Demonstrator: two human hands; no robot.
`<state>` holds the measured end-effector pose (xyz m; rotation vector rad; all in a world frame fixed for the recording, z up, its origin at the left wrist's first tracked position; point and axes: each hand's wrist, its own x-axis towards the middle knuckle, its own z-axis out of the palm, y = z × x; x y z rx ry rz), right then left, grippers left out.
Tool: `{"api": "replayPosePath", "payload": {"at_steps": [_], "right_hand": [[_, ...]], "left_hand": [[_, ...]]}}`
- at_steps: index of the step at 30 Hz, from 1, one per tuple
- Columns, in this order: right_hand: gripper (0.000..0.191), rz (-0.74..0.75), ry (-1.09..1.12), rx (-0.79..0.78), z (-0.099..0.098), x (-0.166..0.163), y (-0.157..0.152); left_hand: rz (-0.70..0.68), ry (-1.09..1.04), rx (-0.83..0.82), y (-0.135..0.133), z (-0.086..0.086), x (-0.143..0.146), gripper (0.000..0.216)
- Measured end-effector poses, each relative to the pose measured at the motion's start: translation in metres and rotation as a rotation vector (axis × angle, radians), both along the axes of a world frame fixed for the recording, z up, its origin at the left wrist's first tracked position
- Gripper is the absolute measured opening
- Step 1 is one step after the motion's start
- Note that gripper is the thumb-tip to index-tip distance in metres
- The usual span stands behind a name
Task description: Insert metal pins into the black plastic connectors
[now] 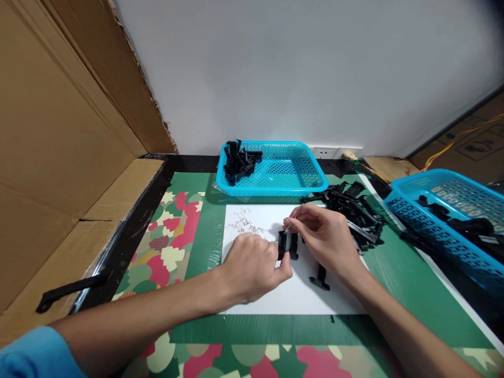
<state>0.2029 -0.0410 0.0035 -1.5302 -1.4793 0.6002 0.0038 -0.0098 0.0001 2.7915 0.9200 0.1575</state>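
A black plastic part (282, 244) sits above the white sheet (271, 299), clamped between the left hand's (255, 262) thumb and fingers, while the right hand (325, 231) pinches a thin, wire-like piece (299, 210) at its far edge. Thin wires (244, 224) lie to the far left, a pile of black parts (348, 207) to the right, and a blue basket (271, 192) stands beyond.

On my feed, left grip (252, 266) hides part of black piece (289, 243), frame centre. Can't identify thin item (299, 211) in right grip (328, 233). Wire bits (244, 224) too fine to count. Right edge crops blue basket (441, 244); lower left, sleeve (37, 354).
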Motion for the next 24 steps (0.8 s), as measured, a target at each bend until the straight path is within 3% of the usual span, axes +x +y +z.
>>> {"api": "replayPosePath", "payload": {"at_steps": [10,24], "right_hand": [[0.028,-0.043,0.092,0.056,-0.008,-0.002,0.002],[0.021,-0.026,0.025,0.066,-0.011,-0.004,-0.001]], "left_hand": [[-0.015,0.013,0.021,0.000,-0.002,0.002,0.049],[-0.021,0.011,0.061,0.000,-0.006,0.001,0.048]]}}
